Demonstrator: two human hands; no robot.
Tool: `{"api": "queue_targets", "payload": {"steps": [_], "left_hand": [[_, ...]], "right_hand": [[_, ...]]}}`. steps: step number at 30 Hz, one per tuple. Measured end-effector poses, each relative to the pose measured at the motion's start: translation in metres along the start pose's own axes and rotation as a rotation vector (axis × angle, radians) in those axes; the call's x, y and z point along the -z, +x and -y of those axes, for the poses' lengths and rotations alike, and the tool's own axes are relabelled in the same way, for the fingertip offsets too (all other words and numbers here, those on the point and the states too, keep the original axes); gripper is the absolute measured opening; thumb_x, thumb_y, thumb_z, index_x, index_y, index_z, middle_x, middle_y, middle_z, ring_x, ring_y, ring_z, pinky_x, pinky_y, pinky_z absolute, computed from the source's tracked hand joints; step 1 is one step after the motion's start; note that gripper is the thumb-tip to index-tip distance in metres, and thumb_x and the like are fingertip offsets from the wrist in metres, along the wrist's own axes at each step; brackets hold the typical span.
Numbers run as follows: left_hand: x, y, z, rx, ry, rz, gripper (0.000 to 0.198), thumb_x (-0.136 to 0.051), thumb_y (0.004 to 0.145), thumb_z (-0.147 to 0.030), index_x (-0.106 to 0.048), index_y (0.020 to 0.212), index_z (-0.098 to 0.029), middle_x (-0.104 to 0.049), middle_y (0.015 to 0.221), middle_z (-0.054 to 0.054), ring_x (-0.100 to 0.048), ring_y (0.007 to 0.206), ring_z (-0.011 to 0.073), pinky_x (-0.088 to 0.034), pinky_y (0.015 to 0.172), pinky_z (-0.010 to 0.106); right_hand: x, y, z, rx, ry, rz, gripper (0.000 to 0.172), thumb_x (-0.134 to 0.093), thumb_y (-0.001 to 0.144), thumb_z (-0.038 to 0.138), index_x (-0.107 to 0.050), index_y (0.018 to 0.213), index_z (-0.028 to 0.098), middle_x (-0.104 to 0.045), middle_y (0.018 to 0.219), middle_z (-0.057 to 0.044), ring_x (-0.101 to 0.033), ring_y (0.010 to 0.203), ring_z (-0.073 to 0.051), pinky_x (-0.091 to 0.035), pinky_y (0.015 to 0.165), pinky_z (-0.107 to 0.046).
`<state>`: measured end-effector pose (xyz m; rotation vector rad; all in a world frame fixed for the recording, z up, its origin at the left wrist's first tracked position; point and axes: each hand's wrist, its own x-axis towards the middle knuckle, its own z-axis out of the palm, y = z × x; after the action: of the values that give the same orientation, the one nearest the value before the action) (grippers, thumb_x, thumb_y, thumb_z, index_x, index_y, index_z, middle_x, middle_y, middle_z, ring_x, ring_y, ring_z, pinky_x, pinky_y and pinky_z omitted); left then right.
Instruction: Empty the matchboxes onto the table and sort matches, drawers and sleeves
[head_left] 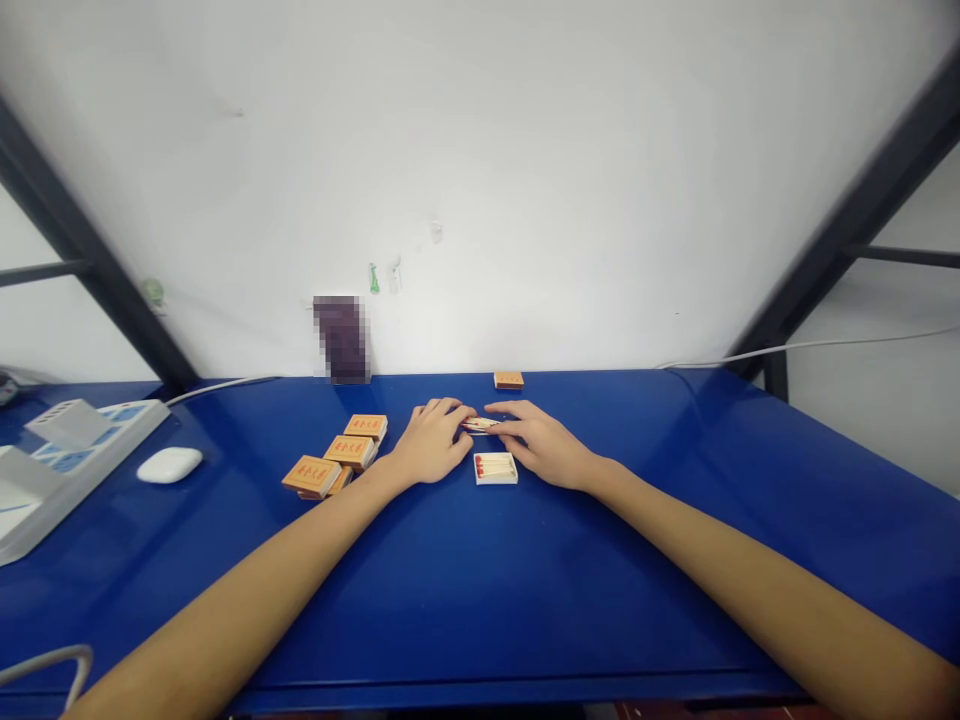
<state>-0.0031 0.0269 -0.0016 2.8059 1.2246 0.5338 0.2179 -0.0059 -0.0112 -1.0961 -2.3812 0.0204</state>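
Observation:
A small bunch of matches (pixel 480 425) lies between my two hands, just above the blue tabletop or on it; I cannot tell which. My left hand (pixel 433 440) closes on the left ends with curved fingers, its thumb toward me. From the other side, my right hand (pixel 546 443) has its fingertips on the right ends, with the forefinger stretched out above them. Right below the bunch sits an open white matchbox tray (pixel 495 478), holding several matches with red heads pointing left. Part of the bunch is hidden by my fingers.
Orange matchboxes (pixel 311 475) are piled left of my left hand, and a single matchbox (pixel 508 380) lies near the wall. Farther left are a white earphone-like case (pixel 170 465) and a power strip (pixel 112 455). A dark pixelated object (pixel 343 340) leans on the wall.

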Motion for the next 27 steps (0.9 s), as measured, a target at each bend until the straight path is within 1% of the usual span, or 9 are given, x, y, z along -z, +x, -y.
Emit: {"api": "queue_targets", "payload": {"steps": [2,4,8,14,18,20,23,27], "left_hand": [[0.0,0.0005,0.0003,-0.004,0.0,0.003,0.035,-0.042,0.091,-0.024,-0.057,0.124,-0.022,-0.058,0.129,0.008,-0.051,0.117,0.0269,-0.04,0.097,0.047],[-0.0001,0.001,0.0008,-0.008,0.002,0.007,0.036,-0.041,0.092,-0.024,-0.057,0.124,-0.022,-0.058,0.13,0.008,-0.051,0.117,0.0271,-0.04,0.096,0.047],[-0.0006,0.0016,0.0018,-0.013,0.002,0.009,0.037,-0.039,0.094,-0.023,-0.057,0.126,-0.022,-0.057,0.131,0.009,-0.05,0.118,0.0278,-0.041,0.097,0.048],[-0.0013,0.0013,0.0018,-0.017,-0.006,0.002,0.037,-0.038,0.094,-0.022,-0.058,0.125,-0.022,-0.058,0.13,0.009,-0.051,0.117,0.0281,-0.041,0.095,0.048],[0.0,0.0007,0.0011,-0.015,-0.025,0.002,0.038,-0.036,0.092,-0.017,-0.053,0.125,-0.022,-0.057,0.127,0.008,-0.05,0.114,0.0266,-0.041,0.094,0.045],[0.0009,0.0004,0.0006,-0.007,-0.036,-0.015,0.034,-0.036,0.091,-0.016,-0.052,0.12,-0.021,-0.058,0.12,0.009,-0.051,0.108,0.0255,-0.042,0.091,0.044],[0.002,0.0,-0.0001,-0.015,-0.033,-0.07,0.024,-0.037,0.09,-0.016,-0.054,0.107,-0.02,-0.056,0.107,0.008,-0.051,0.098,0.024,-0.042,0.089,0.042],[0.0019,-0.0003,-0.0005,-0.041,-0.015,-0.098,0.021,-0.04,0.091,-0.019,-0.057,0.103,-0.02,-0.055,0.104,0.008,-0.05,0.095,0.0238,-0.042,0.088,0.041]], "right_hand": [[0.001,0.0007,0.0005,0.047,-0.005,-0.019,0.043,-0.043,0.089,0.006,-0.071,0.117,0.022,-0.06,0.133,-0.011,-0.053,0.123,-0.027,-0.047,0.102,-0.053],[0.0026,0.0018,0.0016,0.071,-0.021,-0.008,0.045,-0.042,0.088,0.003,-0.073,0.114,0.023,-0.064,0.126,-0.01,-0.054,0.118,-0.027,-0.049,0.099,-0.052],[0.0053,0.0034,0.0042,0.085,-0.039,0.04,0.044,-0.042,0.089,0.004,-0.073,0.113,0.023,-0.068,0.12,-0.009,-0.055,0.11,-0.027,-0.05,0.096,-0.052],[0.0033,0.0031,0.0019,0.066,-0.005,0.043,0.048,-0.04,0.087,0.001,-0.072,0.115,0.024,-0.068,0.122,-0.007,-0.057,0.109,-0.025,-0.05,0.095,-0.05],[0.0024,0.0034,0.0003,0.059,0.039,0.048,0.05,-0.04,0.086,0.0,-0.071,0.118,0.022,-0.069,0.125,-0.004,-0.059,0.112,-0.024,-0.049,0.098,-0.048],[0.0032,0.0038,0.0011,0.054,0.039,0.052,0.049,-0.04,0.086,0.0,-0.071,0.118,0.022,-0.069,0.125,-0.005,-0.06,0.113,-0.024,-0.049,0.099,-0.048],[0.0045,0.0043,0.0029,0.051,0.019,0.047,0.049,-0.04,0.086,0.0,-0.071,0.116,0.023,-0.069,0.124,-0.005,-0.062,0.113,-0.024,-0.05,0.097,-0.047],[0.003,0.0031,0.0025,0.05,0.017,0.034,0.047,-0.04,0.087,0.001,-0.073,0.111,0.022,-0.071,0.12,-0.006,-0.062,0.11,-0.024,-0.051,0.094,-0.046]]}}
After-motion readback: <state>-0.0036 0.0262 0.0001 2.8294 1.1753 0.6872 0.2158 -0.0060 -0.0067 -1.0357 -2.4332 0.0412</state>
